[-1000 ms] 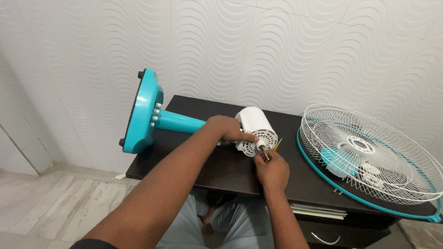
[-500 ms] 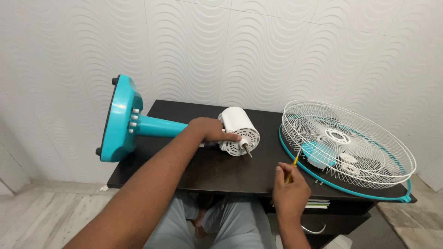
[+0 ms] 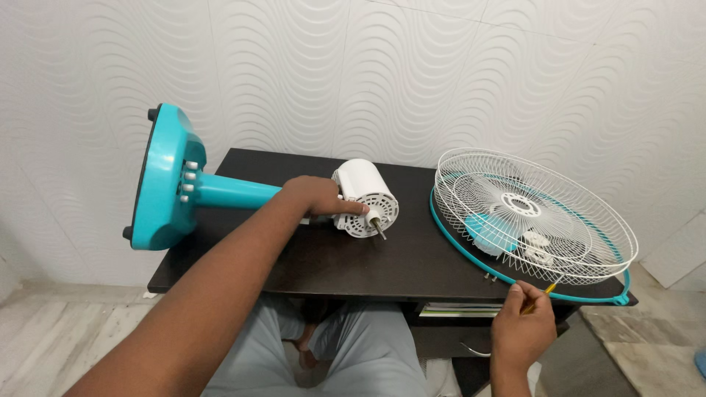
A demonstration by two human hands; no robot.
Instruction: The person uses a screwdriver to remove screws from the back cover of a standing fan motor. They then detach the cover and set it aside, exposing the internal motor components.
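Head view, looking down: the left hand (image 3: 318, 197) lies over the white cylindrical plastic fan motor housing (image 3: 364, 198), fingers (image 3: 351, 209) wrapped and pressed against its vented front face. The housing lies on its side near the middle of the dark wooden bench (image 3: 412, 265), its thin metal shaft (image 3: 377, 226) poking out toward the front edge. Behind the hand, the turquoise neck (image 3: 232, 191) runs left to the round turquoise fan base (image 3: 163, 180), which stands on edge and overhangs the bench's left end.

The right hand (image 3: 521, 331) hovers at the front right edge of the bench, fingers pinched together on a slim yellow-handled tool (image 3: 540, 295); it looks like a small screwdriver, though too little shows to be sure. Just beyond it lies the white wire fan guard (image 3: 533, 217) with its turquoise rim, flat on the bench, turquoise blades visible underneath the wires. A few small screws (image 3: 489, 277) sit on the bench just beside the rim, near the tool's tip.
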